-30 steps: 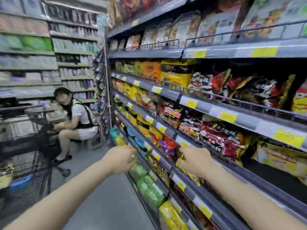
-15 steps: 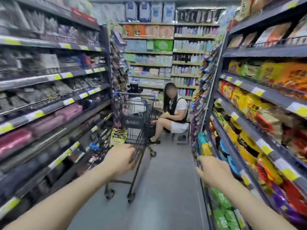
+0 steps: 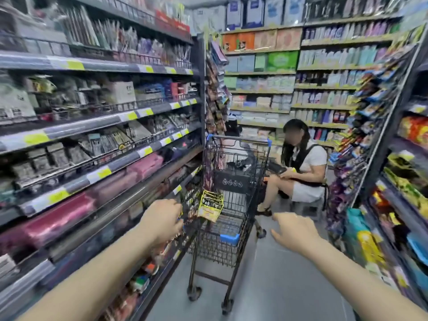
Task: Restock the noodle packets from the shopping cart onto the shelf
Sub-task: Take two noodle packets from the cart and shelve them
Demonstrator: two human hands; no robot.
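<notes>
A black wire shopping cart (image 3: 228,237) with blue corner caps stands in the aisle ahead of me. Yellow noodle packets (image 3: 210,205) stand upright inside its near end. My left hand (image 3: 162,222) reaches out just left of the cart's near rim, fingers loosely curled, holding nothing. My right hand (image 3: 294,230) hovers to the right of the cart with fingers spread and relaxed, empty. The noodle shelf (image 3: 403,205) with colourful packets runs along the right edge of the view.
A shelf unit (image 3: 99,144) with pink packs and boxed goods lines the left side, close to the cart. A person (image 3: 301,172) sits on a low stool beyond the cart. Grey floor (image 3: 278,286) lies open between cart and right shelf.
My view has swung left from the noodle shelf to the aisle and cart. Both hands left the shelf and now reach toward the cart, which is closer.
</notes>
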